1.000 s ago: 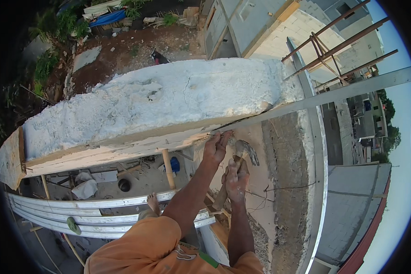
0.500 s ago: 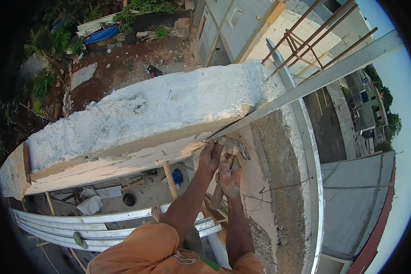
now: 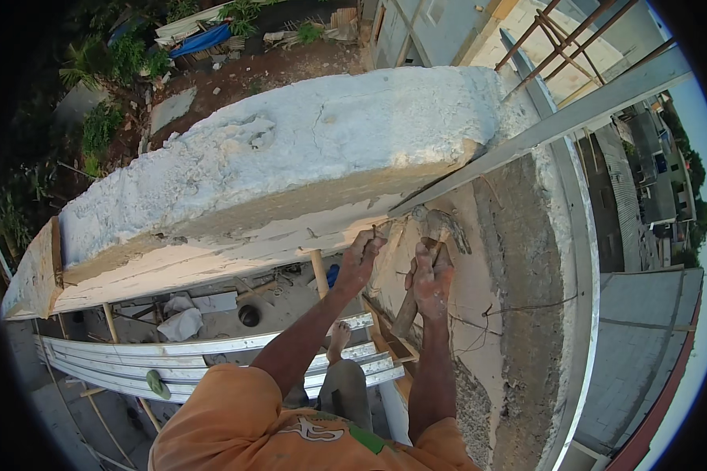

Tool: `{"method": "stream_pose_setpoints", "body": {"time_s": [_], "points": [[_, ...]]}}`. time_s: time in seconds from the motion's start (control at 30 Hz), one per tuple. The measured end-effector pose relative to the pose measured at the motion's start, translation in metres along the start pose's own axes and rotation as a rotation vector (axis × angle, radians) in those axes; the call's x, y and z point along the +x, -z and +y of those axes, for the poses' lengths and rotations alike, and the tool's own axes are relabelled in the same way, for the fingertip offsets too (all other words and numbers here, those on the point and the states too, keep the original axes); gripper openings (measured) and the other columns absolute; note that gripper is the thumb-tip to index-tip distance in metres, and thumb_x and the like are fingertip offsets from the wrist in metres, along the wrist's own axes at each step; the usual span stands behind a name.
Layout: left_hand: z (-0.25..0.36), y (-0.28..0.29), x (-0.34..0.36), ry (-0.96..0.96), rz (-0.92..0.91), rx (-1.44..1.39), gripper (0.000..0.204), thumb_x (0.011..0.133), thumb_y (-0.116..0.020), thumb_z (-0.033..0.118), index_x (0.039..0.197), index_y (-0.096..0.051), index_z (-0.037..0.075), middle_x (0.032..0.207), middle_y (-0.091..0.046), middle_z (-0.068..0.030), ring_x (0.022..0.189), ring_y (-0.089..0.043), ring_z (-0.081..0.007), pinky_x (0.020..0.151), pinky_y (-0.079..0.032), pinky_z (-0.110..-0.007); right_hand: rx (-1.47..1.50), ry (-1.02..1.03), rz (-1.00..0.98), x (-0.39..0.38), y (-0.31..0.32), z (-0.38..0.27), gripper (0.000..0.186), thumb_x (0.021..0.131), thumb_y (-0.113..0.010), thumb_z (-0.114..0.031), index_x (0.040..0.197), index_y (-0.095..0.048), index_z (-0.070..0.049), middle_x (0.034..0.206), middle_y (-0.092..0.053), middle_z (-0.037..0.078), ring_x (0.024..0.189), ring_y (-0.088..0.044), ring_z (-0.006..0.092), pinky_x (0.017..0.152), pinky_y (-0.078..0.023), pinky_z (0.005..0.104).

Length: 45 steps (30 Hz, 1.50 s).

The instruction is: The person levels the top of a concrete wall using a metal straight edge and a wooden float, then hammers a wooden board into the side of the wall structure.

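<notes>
My left hand (image 3: pixel 358 259) pinches a thin nail-like piece (image 3: pixel 375 231) against the side of the white-coated concrete beam (image 3: pixel 291 141), just left of the lower end of a grey metal bar (image 3: pixel 542 133). My right hand (image 3: pixel 430 279) grips a hammer (image 3: pixel 404 318) whose metal head (image 3: pixel 456 231) is raised near the bar's end; its wooden handle slants down to the left, past a pale plastered wall (image 3: pixel 479 267) with loose wires.
My bare foot (image 3: pixel 338 341) is on silver metal channels (image 3: pixel 173 353) above a lower level with a white sack (image 3: pixel 181 318) and bamboo props (image 3: pixel 320 273). Rusty rebar (image 3: pixel 565 47) rises at upper right. A long metal strip (image 3: pixel 577 235) edges the right wall; beyond lie a dirt yard and buildings.
The view has shifted, and more of my leg and foot shows. My left hand remains by the bar's end; my right hand still holds the hammer, with a little more gap between the hands.
</notes>
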<state>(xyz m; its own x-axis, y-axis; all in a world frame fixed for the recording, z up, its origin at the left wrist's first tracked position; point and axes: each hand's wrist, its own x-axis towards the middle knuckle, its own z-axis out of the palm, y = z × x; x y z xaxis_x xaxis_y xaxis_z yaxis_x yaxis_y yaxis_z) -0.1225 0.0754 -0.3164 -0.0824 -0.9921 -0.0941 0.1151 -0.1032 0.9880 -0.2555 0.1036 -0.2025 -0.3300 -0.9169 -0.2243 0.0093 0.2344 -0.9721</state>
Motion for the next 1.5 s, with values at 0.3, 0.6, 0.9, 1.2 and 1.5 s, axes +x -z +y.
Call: {"method": "stream_pose_setpoints", "body": {"time_s": [0.3, 0.6, 0.9, 1.2, 1.5], "points": [[0.038, 0.005, 0.003, -0.042, -0.133, 0.14, 0.028, 0.098, -0.058, 0.017, 0.114, -0.064, -0.005, 0.112, -0.066, -0.0146, 0.094, -0.064, -0.0189, 0.08, -0.049, -0.028, -0.014, -0.021, 0.002, 0.001, 0.006, 0.008, 0.026, 0.1, -0.056, -0.021, 0.113, -0.053, 0.001, 0.061, -0.052, -0.001, 0.045, -0.047, 0.0064, 0.04, -0.038, 0.0243], [0.022, -0.008, 0.012, 0.103, -0.253, -0.414, 0.042, 0.099, -0.053, 0.013, 0.136, -0.048, -0.006, 0.133, -0.057, -0.0219, 0.126, -0.054, -0.0301, 0.1, -0.049, -0.043, -0.064, -0.001, -0.018, 0.0, 0.006, 0.003, 0.027, 0.097, -0.06, -0.026, 0.106, -0.056, -0.001, 0.059, -0.048, -0.001, 0.045, -0.045, 0.0083, 0.04, -0.037, 0.0261], [-0.002, -0.034, 0.025, 0.377, -0.131, -0.761, 0.036, 0.091, -0.062, 0.007, 0.125, -0.054, -0.003, 0.124, -0.061, -0.0221, 0.121, -0.058, -0.0309, 0.099, -0.05, -0.042, -0.009, 0.026, -0.009, 0.002, 0.003, 0.002, 0.023, 0.099, -0.055, -0.02, 0.105, -0.054, 0.002, 0.066, -0.052, 0.0, 0.047, -0.046, 0.0059, 0.04, -0.036, 0.0232], [-0.007, -0.062, 0.041, 0.553, -0.016, -1.024, 0.022, 0.094, -0.053, 0.0, 0.116, -0.054, 0.0, 0.12, -0.06, -0.0167, 0.108, -0.06, -0.0244, 0.096, -0.051, -0.039, -0.02, -0.011, -0.008, 0.002, 0.004, -0.001, 0.026, 0.098, -0.058, -0.023, 0.112, -0.057, 0.0, 0.065, -0.048, -0.001, 0.048, -0.043, 0.0063, 0.039, -0.035, 0.0246], [0.002, -0.065, 0.046, 0.478, -0.123, -0.996, 0.024, 0.096, -0.052, 0.005, 0.119, -0.058, -0.001, 0.114, -0.064, -0.0137, 0.1, -0.061, -0.0207, 0.088, -0.05, -0.033, -0.073, -0.013, -0.028, 0.003, 0.006, -0.004, 0.023, 0.099, -0.056, -0.017, 0.11, -0.052, 0.003, 0.063, -0.049, -0.001, 0.045, -0.044, 0.0059, 0.039, -0.036, 0.023]]}}
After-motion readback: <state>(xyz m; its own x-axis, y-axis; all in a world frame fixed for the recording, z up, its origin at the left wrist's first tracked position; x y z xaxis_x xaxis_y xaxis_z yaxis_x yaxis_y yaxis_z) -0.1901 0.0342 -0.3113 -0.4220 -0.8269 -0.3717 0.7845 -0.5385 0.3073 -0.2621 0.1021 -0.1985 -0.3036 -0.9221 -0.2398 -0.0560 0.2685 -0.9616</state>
